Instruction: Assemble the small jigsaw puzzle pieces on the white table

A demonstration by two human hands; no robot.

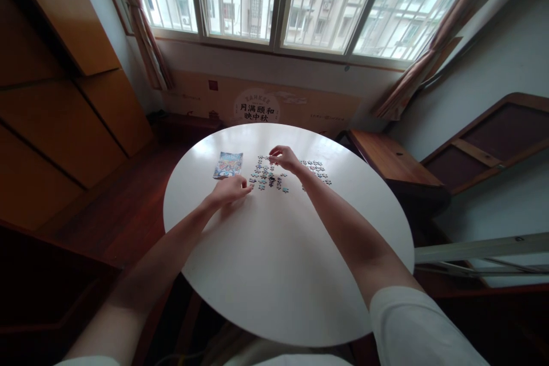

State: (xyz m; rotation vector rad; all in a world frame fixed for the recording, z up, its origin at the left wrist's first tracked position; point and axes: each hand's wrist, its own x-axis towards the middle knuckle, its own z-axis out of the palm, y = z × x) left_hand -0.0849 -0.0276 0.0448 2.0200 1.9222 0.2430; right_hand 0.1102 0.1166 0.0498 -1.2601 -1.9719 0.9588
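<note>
My left hand (230, 189) rests low over the table with its fingers curled, beside the nearest puzzle pieces (261, 182). Whether anything sits between those fingers is hidden. Farther off, my right hand (285, 158) pinches at the top edge of the loose pieces; a small puzzle piece (270, 159) shows at its fingertips. A second group of pieces (316, 167), set in rough rows, lies to the right, partly covered by my right forearm. The colourful picture sheet (229, 164) lies flat just beyond my left hand.
All of this is on a round white table (274, 274). Behind it stand a printed banner (300, 106) and a barred window (240, 0). A wooden desk (386, 154) is to the right, with wooden cabinets (51, 120) on the left.
</note>
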